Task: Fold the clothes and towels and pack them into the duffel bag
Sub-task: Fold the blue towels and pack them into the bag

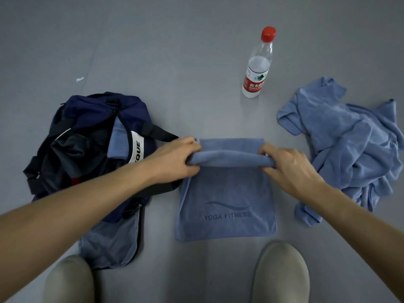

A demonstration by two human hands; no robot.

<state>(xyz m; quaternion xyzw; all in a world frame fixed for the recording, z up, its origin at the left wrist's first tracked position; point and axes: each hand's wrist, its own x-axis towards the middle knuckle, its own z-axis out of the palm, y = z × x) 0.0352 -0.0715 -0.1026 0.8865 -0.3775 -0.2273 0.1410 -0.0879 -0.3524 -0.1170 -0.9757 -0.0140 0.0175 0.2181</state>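
On towel (226, 193), fingers (192, 159) seemingly curled.

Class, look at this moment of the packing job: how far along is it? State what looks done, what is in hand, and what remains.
Done: the duffel bag lies open with a light blue cloth already showing inside.
In hand: the left hand and right hand grip the rolled far end of the blue towel, partly folded.
Left: the crumpled blue pile on the right is unfolded; the towel still needs packing.
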